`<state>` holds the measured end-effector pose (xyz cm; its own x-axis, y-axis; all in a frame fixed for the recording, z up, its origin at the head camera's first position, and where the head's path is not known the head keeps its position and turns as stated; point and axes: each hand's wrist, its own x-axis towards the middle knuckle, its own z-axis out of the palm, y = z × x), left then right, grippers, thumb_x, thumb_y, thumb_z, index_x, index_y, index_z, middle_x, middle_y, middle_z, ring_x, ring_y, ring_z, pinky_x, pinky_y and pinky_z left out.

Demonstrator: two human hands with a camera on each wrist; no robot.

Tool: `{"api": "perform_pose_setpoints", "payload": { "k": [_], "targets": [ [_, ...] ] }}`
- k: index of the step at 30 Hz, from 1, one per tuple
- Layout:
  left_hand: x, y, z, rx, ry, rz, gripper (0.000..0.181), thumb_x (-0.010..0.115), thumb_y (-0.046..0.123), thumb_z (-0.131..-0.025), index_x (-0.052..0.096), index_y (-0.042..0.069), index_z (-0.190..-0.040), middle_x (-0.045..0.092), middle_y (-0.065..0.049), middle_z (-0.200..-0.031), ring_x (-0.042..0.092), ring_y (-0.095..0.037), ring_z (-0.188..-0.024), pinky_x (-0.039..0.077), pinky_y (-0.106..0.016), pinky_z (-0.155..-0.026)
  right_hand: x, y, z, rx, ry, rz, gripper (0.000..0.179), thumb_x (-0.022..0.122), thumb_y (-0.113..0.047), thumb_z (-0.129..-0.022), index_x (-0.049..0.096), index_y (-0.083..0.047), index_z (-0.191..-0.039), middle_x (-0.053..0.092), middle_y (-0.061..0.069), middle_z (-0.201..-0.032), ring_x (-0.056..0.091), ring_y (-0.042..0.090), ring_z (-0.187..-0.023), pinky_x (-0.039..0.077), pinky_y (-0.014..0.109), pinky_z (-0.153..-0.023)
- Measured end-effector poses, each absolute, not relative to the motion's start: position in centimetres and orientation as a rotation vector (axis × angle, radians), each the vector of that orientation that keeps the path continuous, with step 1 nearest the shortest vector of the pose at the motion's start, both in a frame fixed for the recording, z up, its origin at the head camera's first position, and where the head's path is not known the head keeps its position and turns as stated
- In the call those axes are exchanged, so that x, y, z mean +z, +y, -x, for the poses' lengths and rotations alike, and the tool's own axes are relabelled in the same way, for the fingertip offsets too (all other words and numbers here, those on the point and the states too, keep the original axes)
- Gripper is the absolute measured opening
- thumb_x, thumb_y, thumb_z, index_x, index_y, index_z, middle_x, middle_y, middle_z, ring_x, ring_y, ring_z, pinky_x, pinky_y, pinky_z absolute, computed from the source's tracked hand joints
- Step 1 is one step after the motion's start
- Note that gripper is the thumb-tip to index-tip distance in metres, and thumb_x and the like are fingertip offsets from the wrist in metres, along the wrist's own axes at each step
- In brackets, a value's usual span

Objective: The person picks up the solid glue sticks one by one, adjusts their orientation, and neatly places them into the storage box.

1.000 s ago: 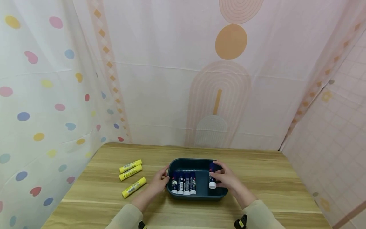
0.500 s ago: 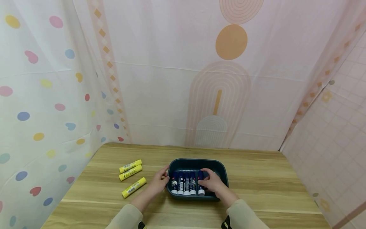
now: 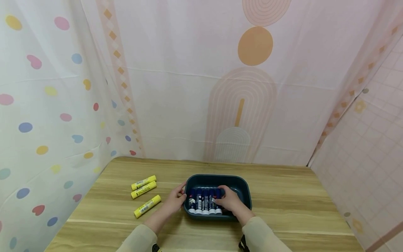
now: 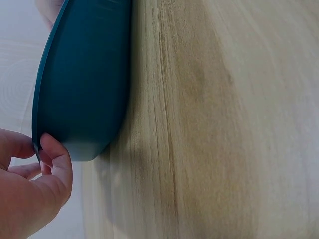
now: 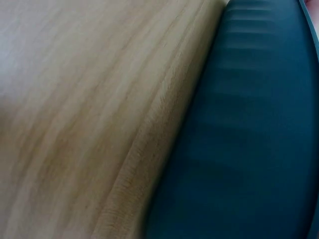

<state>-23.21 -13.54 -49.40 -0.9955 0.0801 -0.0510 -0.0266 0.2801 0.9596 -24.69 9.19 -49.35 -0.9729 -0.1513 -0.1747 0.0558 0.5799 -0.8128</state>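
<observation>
Pinching the dark bin (image 3: 207,180) at lower centre, the left hand (image 3: 174,201) anchors it; the right hand (image 3: 231,200) apparently grips the rightmost blue stick (image 3: 218,207) — partly hidden — and shoving too hard sideways could pop the row (image 3: 205,203) upward.

Bin (image 4: 82,74) close in both wrist views

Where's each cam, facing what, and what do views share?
Head: on the head, facing forward and down at table, bin, sticks; left hand, right hand, sleeves show.
Left wrist: on left wrist, facing bin's outside and table; left hand grips bin; skin at top left.
Right wrist: on right wrist, facing bin's outside and table; only skin at top right, which hand unclear.
Both wrist views share bin and table.
</observation>
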Motion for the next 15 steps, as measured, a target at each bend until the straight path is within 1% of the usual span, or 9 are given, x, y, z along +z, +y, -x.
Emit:
{"api": "perform_pose_setpoints", "payload": {
  "k": [5,7,9,10,12,14,15],
  "targets": [
    [-49.55,-13.56,23.35,1.815,2.442,-0.041,0.051,0.043,-0.006,-0.093,0.036,-0.001,-0.143,0.043,-0.014,-0.099,0.049,-0.021,-0.080,0.046,-0.032,-0.061,-49.18,9.16,24.72,-1.296,2.623,0.089,0.055,0.071,-0.015,-0.083,0.047,-0.006,-0.132,0.050,0.006,-0.072,0.047,0.015,-0.053,0.043,0.028,-0.049],
    [-49.50,-13.54,23.32,1.814,2.441,-0.039,0.051,0.043,-0.006,-0.093,0.037,-0.001,-0.143,0.043,-0.013,-0.099,0.049,-0.020,-0.080,0.047,-0.032,-0.061,-49.12,9.16,24.73,-1.275,2.637,0.089,0.055,0.071,-0.015,-0.083,0.047,-0.006,-0.132,0.050,0.006,-0.072,0.047,0.015,-0.054,0.042,0.028,-0.049],
    [-49.50,-13.52,23.33,1.811,2.444,-0.035,0.051,0.043,-0.006,-0.093,0.037,0.000,-0.143,0.042,-0.013,-0.099,0.048,-0.020,-0.079,0.047,-0.032,-0.061,-49.12,9.17,24.79,-1.237,2.658,0.088,0.056,0.071,-0.015,-0.083,0.047,-0.005,-0.133,0.052,0.007,-0.076,0.049,0.017,-0.058,0.043,0.030,-0.052],
    [-49.47,-13.51,23.32,1.809,2.445,-0.035,0.051,0.043,-0.006,-0.093,0.037,0.000,-0.143,0.042,-0.013,-0.099,0.048,-0.020,-0.079,0.046,-0.032,-0.060,-49.15,9.18,24.84,-1.210,2.673,0.085,0.056,0.071,-0.016,-0.083,0.048,-0.005,-0.133,0.054,0.009,-0.079,0.052,0.019,-0.062,0.045,0.032,-0.055],
    [-49.42,-13.50,23.29,1.804,2.449,-0.032,0.051,0.043,-0.006,-0.093,0.037,0.000,-0.143,0.042,-0.012,-0.099,0.048,-0.020,-0.078,0.046,-0.032,-0.060,-49.21,9.18,24.93,-1.151,2.710,0.088,0.056,0.072,-0.017,-0.083,0.049,-0.004,-0.133,0.060,0.015,-0.095,0.059,0.026,-0.079,0.051,0.039,-0.068],
    [-49.37,-13.50,23.25,1.799,2.454,-0.033,0.051,0.043,-0.006,-0.093,0.036,0.000,-0.143,0.042,-0.012,-0.098,0.048,-0.020,-0.078,0.046,-0.032,-0.059,-49.22,9.17,24.99,-1.098,2.741,0.098,0.056,0.072,-0.018,-0.082,0.050,-0.003,-0.132,0.059,0.022,-0.112,0.059,0.034,-0.097,0.050,0.047,-0.083],
    [-49.34,-13.50,23.23,1.800,2.454,-0.034,0.051,0.043,-0.006,-0.093,0.036,0.000,-0.143,0.042,-0.012,-0.098,0.048,-0.020,-0.078,0.046,-0.032,-0.059,-49.23,9.15,25.01,-1.081,2.752,0.102,0.056,0.072,-0.018,-0.082,0.051,-0.002,-0.132,0.057,0.023,-0.119,0.057,0.036,-0.103,0.048,0.050,-0.088]
  ]
}}
